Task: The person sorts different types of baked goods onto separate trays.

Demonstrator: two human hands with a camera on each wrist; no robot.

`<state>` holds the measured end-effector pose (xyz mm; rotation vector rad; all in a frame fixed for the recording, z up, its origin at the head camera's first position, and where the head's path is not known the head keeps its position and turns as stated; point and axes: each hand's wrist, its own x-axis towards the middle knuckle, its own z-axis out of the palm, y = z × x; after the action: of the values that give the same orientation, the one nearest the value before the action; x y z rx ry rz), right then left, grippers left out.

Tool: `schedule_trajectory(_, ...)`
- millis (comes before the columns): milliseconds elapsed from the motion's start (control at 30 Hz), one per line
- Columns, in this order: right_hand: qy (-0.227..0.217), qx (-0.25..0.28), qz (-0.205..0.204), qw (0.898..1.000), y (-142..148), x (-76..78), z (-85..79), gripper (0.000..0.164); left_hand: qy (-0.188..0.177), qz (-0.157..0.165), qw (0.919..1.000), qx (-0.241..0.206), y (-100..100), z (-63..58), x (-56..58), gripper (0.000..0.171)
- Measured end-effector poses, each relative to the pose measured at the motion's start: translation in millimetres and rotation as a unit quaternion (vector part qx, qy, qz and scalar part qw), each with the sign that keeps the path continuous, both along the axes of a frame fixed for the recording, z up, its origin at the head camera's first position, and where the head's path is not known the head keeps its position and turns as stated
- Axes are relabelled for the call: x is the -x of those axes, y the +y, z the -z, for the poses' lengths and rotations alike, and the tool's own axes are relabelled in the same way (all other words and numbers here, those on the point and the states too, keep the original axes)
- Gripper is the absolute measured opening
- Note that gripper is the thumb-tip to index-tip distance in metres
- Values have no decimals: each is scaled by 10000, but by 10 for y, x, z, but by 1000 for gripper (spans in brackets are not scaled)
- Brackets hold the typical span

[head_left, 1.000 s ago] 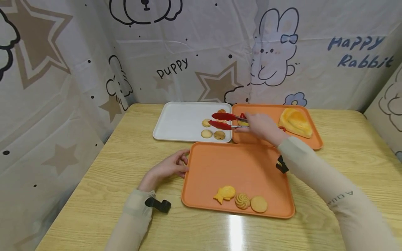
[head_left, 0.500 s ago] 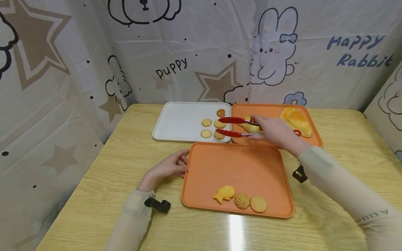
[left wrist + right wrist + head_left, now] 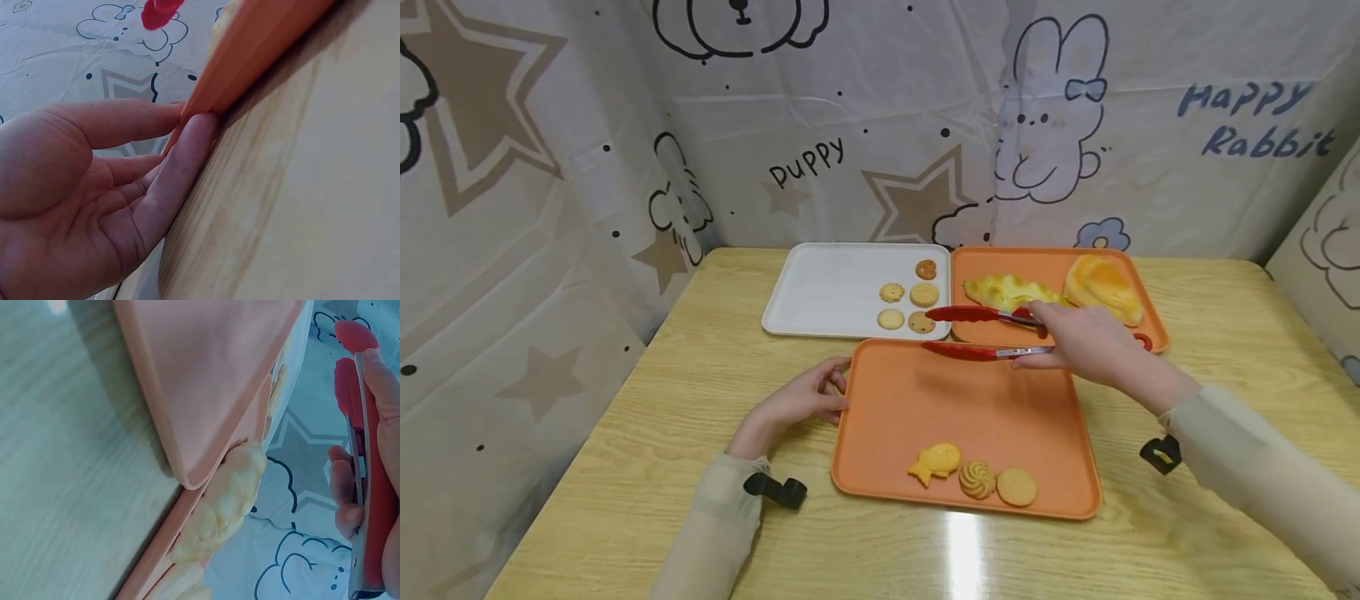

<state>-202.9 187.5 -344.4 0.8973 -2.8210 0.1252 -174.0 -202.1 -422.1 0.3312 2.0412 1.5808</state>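
My right hand point(image 3: 1086, 342) grips red-tipped tongs point(image 3: 966, 314) above the back edge of the front orange tray point(image 3: 970, 400). The tongs' tips are spread apart with nothing between them; the right wrist view also shows these tongs point(image 3: 369, 456). My left hand point(image 3: 801, 393) holds the left rim of that tray, its thumb and fingertips at the edge in the left wrist view point(image 3: 125, 162). Along the tray's near side lie a fish-shaped cookie point(image 3: 936, 462), a swirl cookie point(image 3: 977, 480) and a plain round cookie point(image 3: 1017, 487).
Behind on the left, a white tray point(image 3: 827, 287) bears several cookies, including a small pretzel point(image 3: 926, 269) and a speckled cookie point(image 3: 921, 322). A second orange tray point(image 3: 1045, 257) holds a braided bread point(image 3: 1003, 290) and a folded bread point(image 3: 1101, 287). A printed cloth point(image 3: 775, 100) hangs behind.
My right hand has drawn the tongs back toward me and to the right, off the white tray's cookies, uncovering the braided bread. My left hand has stayed on the tray rim.
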Motion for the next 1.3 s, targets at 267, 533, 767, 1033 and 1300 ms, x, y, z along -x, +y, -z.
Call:
schedule_trajectory(267,-159,96,-127,9997,80,-246,8,61,30,13,10000,15,-6,0,-5,72)
schedule_trajectory(533,-157,153,-548,9983,108,-401,10,64,4,5,10000,-42,-9,16,-1,71)
schedule_trajectory(767,-417,291,-1133,9923,102,-511,55,69,-3,-3,10000,-67,-15,6,-4,71)
schedule_trajectory(1033,-311,343,-1955,9796,95,-576,138,70,-14,-49,10000,-14,-7,-5,-14,71)
schedule_trajectory(1300,-271,116,-2044,9784,81,-605,199,73,87,20,9999,67,-2,-5,-7,71)
